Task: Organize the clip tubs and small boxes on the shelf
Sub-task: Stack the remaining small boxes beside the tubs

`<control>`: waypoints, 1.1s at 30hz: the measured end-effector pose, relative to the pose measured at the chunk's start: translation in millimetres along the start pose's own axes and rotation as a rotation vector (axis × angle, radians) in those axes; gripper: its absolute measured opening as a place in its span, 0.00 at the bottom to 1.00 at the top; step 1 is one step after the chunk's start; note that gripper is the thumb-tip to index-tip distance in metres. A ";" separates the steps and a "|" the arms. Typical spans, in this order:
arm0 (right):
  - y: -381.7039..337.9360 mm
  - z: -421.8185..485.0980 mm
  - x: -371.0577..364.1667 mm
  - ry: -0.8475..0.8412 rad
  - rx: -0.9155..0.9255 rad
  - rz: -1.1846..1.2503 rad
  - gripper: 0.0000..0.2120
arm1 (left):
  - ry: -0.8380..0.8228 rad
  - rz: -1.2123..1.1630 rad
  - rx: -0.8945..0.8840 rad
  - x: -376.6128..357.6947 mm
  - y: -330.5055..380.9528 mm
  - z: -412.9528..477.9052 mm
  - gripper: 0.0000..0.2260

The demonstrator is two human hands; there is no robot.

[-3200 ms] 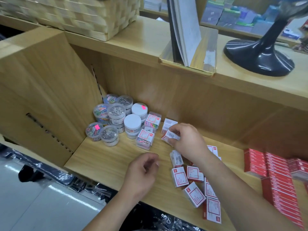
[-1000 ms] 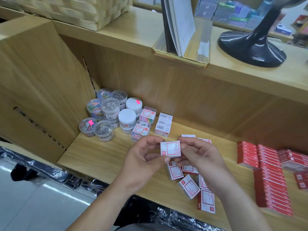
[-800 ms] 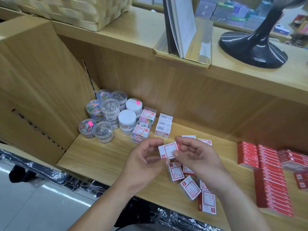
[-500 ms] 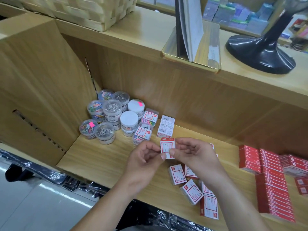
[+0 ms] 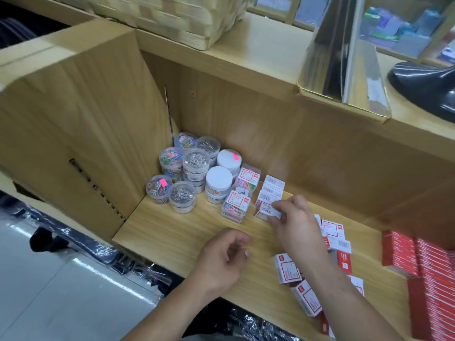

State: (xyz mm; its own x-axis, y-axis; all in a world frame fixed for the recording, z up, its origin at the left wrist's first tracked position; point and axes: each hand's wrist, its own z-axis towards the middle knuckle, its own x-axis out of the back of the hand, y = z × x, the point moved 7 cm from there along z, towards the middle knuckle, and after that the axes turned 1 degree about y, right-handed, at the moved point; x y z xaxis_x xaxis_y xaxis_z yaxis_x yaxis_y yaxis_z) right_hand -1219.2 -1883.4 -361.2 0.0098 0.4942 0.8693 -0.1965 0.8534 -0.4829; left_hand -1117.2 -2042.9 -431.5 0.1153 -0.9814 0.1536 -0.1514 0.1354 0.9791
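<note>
Round clear clip tubs (image 5: 189,173) stand stacked in the shelf's back left corner, two with white lids. Two clear clip boxes (image 5: 236,205) with red-white labels sit beside them. A short row of small white boxes (image 5: 272,190) runs out from the back wall. My right hand (image 5: 293,220) pinches one small white box (image 5: 267,210) at the front end of that row, on or just above the shelf. My left hand (image 5: 222,257) hovers over the shelf board (image 5: 177,232), fingers loosely curled, holding nothing. Several loose red-and-white boxes (image 5: 288,268) lie scattered to the right, partly hidden by my right arm.
Stacks of red boxes (image 5: 423,267) fill the shelf's right side. A wooden side panel (image 5: 81,143) closes the left. On the counter above sit a woven basket (image 5: 177,16), a clear holder with papers (image 5: 344,70) and a black stand base (image 5: 428,87).
The box held between both hands has been carried left and back to the row by my right hand alone. My left hand let go and dropped toward the shelf front.
</note>
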 end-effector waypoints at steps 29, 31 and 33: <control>-7.5 -8.3 -17.5 -0.052 -0.034 -0.207 0.21 | -0.165 0.287 -0.325 6.5 11.2 20.8 0.11; -8.9 -9.7 -17.6 -0.078 -0.054 -0.203 0.22 | -0.172 0.285 -0.317 6.5 11.3 21.5 0.11; -11.5 -12.8 -9.2 -0.061 -0.075 -0.170 0.22 | -0.178 0.283 -0.314 6.8 12.3 20.2 0.11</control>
State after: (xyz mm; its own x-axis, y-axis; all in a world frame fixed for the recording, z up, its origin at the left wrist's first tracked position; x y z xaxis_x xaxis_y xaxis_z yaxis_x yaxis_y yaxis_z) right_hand -1204.4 -1895.7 -365.0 -0.0236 0.3324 0.9428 -0.1232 0.9350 -0.3327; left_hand -1138.1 -2050.6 -421.1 -0.0623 -0.9040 0.4229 0.1556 0.4097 0.8988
